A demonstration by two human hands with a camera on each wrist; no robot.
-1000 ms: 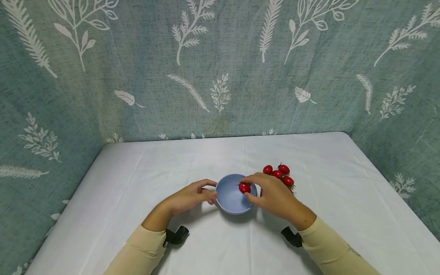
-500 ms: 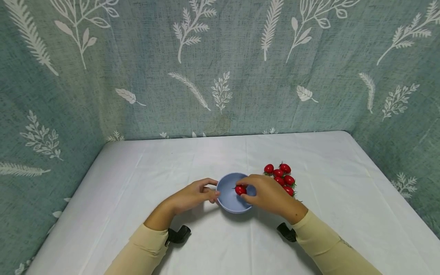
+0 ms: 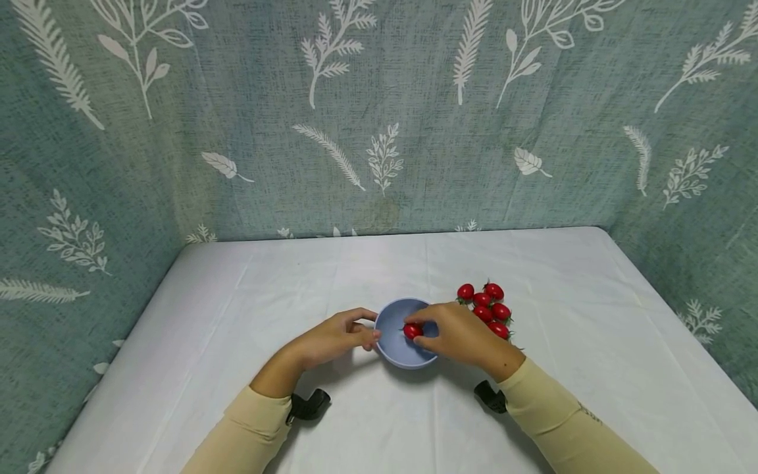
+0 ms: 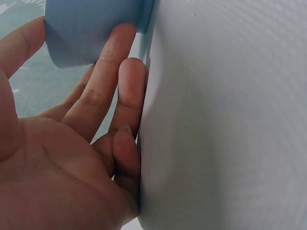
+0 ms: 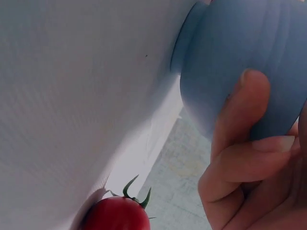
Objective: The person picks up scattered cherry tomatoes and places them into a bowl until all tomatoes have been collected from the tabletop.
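A light blue bowl stands on the white cloth in the head view. My left hand is at its left side, fingertips touching the outer wall; in the left wrist view the extended fingers lie against the bowl. Over the right rim reaches my right hand, pinching a red cherry tomato inside the bowl between thumb and finger. Other fingers of that hand rest against the bowl's outside in the right wrist view.
Several cherry tomatoes with green stems lie clustered right of the bowl, partly behind my right hand. One tomato shows in the right wrist view. The white-covered table ends at a green leaf-patterned curtain.
My right hand has moved slightly left and lower into the bowl with the cherry tomato, uncovering more of the cluster. The left hand stays at the bowl.
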